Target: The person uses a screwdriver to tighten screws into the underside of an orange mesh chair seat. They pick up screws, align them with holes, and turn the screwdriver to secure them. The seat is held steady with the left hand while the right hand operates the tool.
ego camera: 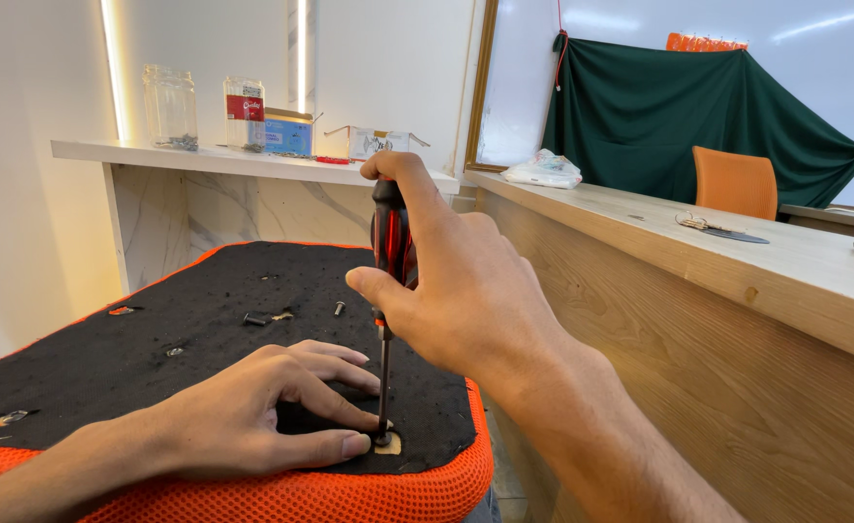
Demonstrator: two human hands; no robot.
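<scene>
My right hand [456,281] grips the red and black handle of a screwdriver [389,242], held upright. Its metal shaft runs down to a screw spot [386,444] on a pale patch near the front edge of an upturned chair seat's black underside [155,349]. My left hand [262,416] rests flat on that black surface, with thumb and forefinger beside the screwdriver tip. Loose screws [252,318] lie farther back on the black fabric. Orange mesh [281,494] wraps the seat's edge.
A white marble shelf [204,160] at the back carries two glass jars [170,107] and small boxes. To the right stands a wooden counter [698,261] with keys and a plastic bag. An orange chair [735,182] sits before a green cloth.
</scene>
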